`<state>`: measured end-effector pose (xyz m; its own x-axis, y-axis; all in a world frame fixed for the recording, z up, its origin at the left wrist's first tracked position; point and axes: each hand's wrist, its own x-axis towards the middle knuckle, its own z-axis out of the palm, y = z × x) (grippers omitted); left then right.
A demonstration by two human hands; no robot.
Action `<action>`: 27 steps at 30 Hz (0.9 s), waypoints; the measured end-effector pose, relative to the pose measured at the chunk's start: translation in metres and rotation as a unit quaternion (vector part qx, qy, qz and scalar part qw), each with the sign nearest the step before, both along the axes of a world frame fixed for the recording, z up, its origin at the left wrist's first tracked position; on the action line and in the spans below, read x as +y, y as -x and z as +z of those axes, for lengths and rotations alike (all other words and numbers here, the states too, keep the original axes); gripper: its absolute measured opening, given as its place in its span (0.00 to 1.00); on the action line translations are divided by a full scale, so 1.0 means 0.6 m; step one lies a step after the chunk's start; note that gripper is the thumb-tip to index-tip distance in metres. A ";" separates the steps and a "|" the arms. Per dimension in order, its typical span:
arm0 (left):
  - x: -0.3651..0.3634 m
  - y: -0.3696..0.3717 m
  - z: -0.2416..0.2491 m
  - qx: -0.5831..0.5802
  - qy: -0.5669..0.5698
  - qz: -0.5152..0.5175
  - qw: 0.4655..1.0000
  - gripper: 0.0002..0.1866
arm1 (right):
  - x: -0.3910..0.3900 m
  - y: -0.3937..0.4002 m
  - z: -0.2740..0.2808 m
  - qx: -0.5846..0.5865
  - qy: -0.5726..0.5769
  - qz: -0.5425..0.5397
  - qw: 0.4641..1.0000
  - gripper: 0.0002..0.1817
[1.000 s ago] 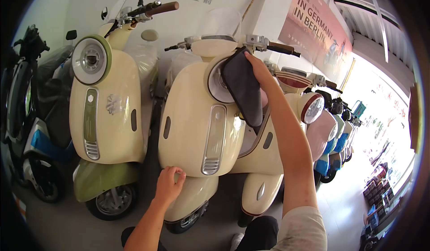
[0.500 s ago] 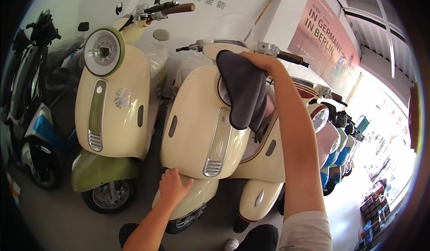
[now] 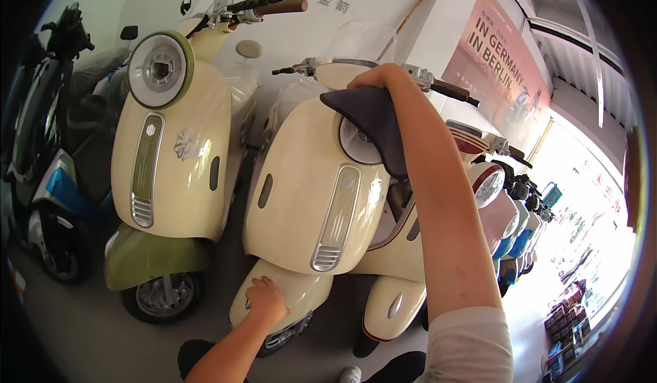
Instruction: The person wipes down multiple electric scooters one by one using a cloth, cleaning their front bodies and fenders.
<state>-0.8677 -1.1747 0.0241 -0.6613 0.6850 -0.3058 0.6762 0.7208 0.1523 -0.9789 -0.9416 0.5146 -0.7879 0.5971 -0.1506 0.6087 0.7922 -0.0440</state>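
A cream scooter [image 3: 301,185] stands in front of me, with a round headlight [image 3: 357,139] high on its front. Over the top of that headlight, my right hand [image 3: 376,78] presses a dark grey cloth [image 3: 373,116], which drapes across the lamp's upper right part. My fingers are wrapped at the cloth's upper edge. Low down, my left hand [image 3: 268,301] rests on the cream front fender [image 3: 301,287] of the same scooter, its fingers apart and holding nothing.
To the left stands a cream scooter with a green fender [image 3: 154,256], and dark scooters [image 3: 61,130] beyond it. Another cream scooter [image 3: 397,301] is close on the right, ahead of a row of more. A poster [image 3: 499,61] hangs on the wall.
The cloth has shifted slightly up and left with my right hand, baring more of the headlight. My left hand has moved down from the front panel's lower edge onto the fender.
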 end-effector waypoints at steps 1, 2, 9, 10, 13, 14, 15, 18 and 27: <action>-0.001 -0.001 -0.002 0.021 0.005 -0.007 1.000 0.66 | -0.008 0.003 -0.001 -0.012 0.012 -0.021 1.000 0.31; 0.000 -0.002 -0.003 0.043 0.009 -0.014 0.999 0.65 | -0.013 0.008 -0.001 -0.023 0.022 -0.043 0.999 0.33; 0.008 -0.005 -0.024 0.056 -0.012 0.002 0.998 0.60 | 0.012 0.060 -0.016 -0.077 -0.029 -0.022 0.996 0.35; 0.013 -0.004 -0.034 0.067 -0.006 0.004 0.998 0.56 | 0.014 0.066 -0.016 -0.068 -0.027 -0.034 0.997 0.37; 0.027 0.000 -0.064 0.094 0.002 0.009 0.996 0.48 | 0.020 0.068 -0.017 -0.051 -0.049 -0.050 0.996 0.39; 0.029 0.001 -0.071 0.108 0.005 0.016 0.994 0.45 | 0.013 0.069 -0.018 -0.045 -0.075 -0.050 0.995 0.39; 0.033 0.001 -0.079 0.110 0.005 0.017 0.994 0.45 | 0.007 0.069 -0.019 -0.043 -0.075 -0.050 0.995 0.39; 0.034 -0.005 -0.068 0.126 0.022 0.043 0.991 0.43 | -0.027 0.061 -0.024 -0.065 -0.086 -0.048 0.993 0.37; 0.014 -0.008 -0.044 0.126 0.002 0.018 0.992 0.42 | -0.104 0.057 -0.070 -0.126 -0.284 0.013 0.951 0.36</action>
